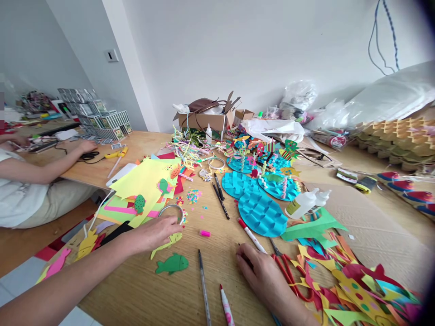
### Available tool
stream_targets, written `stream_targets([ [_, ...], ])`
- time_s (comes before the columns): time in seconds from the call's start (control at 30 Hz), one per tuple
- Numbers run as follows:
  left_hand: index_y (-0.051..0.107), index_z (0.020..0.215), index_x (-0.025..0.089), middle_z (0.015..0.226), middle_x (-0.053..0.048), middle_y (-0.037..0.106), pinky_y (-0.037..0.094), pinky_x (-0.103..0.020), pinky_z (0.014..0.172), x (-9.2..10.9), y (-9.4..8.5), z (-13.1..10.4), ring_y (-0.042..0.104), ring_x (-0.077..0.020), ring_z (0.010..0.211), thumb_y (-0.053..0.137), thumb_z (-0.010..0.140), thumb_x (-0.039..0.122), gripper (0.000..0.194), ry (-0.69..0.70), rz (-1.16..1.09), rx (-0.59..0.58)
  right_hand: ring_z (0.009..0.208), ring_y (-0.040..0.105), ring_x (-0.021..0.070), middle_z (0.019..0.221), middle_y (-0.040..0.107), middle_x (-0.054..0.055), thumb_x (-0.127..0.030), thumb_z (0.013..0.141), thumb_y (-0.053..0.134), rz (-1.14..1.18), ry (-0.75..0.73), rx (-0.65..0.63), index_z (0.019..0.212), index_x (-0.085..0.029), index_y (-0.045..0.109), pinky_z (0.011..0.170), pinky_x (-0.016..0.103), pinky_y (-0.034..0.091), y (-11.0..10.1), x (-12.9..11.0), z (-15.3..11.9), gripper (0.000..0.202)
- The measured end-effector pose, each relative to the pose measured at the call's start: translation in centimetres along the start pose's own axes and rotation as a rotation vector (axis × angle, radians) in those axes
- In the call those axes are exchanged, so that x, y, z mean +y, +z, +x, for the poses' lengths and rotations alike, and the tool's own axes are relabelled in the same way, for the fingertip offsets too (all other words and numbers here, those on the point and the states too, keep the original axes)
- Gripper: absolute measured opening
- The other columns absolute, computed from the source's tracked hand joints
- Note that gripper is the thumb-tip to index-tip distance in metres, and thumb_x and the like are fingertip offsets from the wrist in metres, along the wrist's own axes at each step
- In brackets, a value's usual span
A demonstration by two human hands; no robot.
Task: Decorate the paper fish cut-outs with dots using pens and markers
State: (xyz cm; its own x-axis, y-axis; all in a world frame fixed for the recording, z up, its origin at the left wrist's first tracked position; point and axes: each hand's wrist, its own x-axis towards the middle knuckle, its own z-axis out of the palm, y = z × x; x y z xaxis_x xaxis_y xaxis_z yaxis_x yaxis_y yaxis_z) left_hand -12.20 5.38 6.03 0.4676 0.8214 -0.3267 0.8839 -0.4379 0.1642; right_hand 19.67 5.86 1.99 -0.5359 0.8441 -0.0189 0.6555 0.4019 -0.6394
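My left hand (159, 233) reaches over the table beside a roll of tape (171, 207), its fingers bent together and their tips hidden. A yellow-green paper fish (171, 241) lies partly under that hand, and a green paper fish (172, 263) lies nearer me. My right hand (256, 267) rests on the table with curled fingers; a small dark tip shows at the fingertips, but what it belongs to is hidden. Just beyond it lie a white marker with a red end (251, 234) and red-handled scissors (288, 269). A pink cap (205, 233) lies between both hands.
A brush (204, 285) and another marker (226, 305) lie in front. Blue textured discs (261, 215), glue bottles (302, 203) and colourful paper scraps (340, 280) fill the right. Yellow paper sheets (146, 174) lie left. Another person's arm (54, 165) rests on the adjoining table.
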Motion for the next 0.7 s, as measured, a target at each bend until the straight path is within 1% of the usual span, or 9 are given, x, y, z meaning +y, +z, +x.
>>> stream_targets([
  [0.1,0.059,0.114,0.017,0.114,-0.008,0.059,0.054,-0.039,0.079,0.07,-0.34,0.23,0.061,-0.0213,0.095,0.061,0.093,0.028,0.024,0.008,-0.011,-0.008,0.071,0.065,0.0229,0.075,0.066,0.007,-0.027,0.091,0.032,0.012,0.005,0.000,0.077,-0.022,0.048,0.063,0.032,0.043,0.06,0.11,-0.03,0.021],
  [0.3,0.061,0.106,0.016,0.110,-0.007,0.061,0.053,-0.039,0.079,-0.20,-0.42,0.52,0.061,-0.0208,0.094,0.061,0.093,0.030,0.019,0.040,-0.009,-0.003,0.073,0.065,0.0238,0.076,0.066,0.007,-0.027,0.091,0.031,0.016,0.011,-0.005,0.079,-0.022,0.049,0.065,0.033,0.043,0.06,0.25,-0.05,0.022],
  [0.47,0.059,0.112,0.016,0.114,-0.008,0.058,0.052,-0.042,0.082,-0.12,-0.58,0.45,0.059,-0.0235,0.100,0.062,0.092,0.029,0.024,0.070,-0.023,0.043,0.073,0.065,0.0236,0.076,0.066,0.008,-0.027,0.091,0.031,0.019,0.014,-0.018,0.080,-0.021,0.050,0.064,0.033,0.043,0.00,0.16,-0.04,0.023],
  [0.7,0.060,0.107,0.016,0.110,-0.007,0.060,0.053,-0.040,0.079,-0.39,-0.40,0.47,0.060,-0.0213,0.094,0.061,0.093,0.029,0.019,0.129,-0.017,0.055,0.072,0.065,0.0231,0.075,0.066,0.007,-0.027,0.091,0.031,-0.009,0.015,-0.010,0.080,-0.021,0.050,0.064,0.032,0.042,-0.02,0.17,-0.01,0.023],
])
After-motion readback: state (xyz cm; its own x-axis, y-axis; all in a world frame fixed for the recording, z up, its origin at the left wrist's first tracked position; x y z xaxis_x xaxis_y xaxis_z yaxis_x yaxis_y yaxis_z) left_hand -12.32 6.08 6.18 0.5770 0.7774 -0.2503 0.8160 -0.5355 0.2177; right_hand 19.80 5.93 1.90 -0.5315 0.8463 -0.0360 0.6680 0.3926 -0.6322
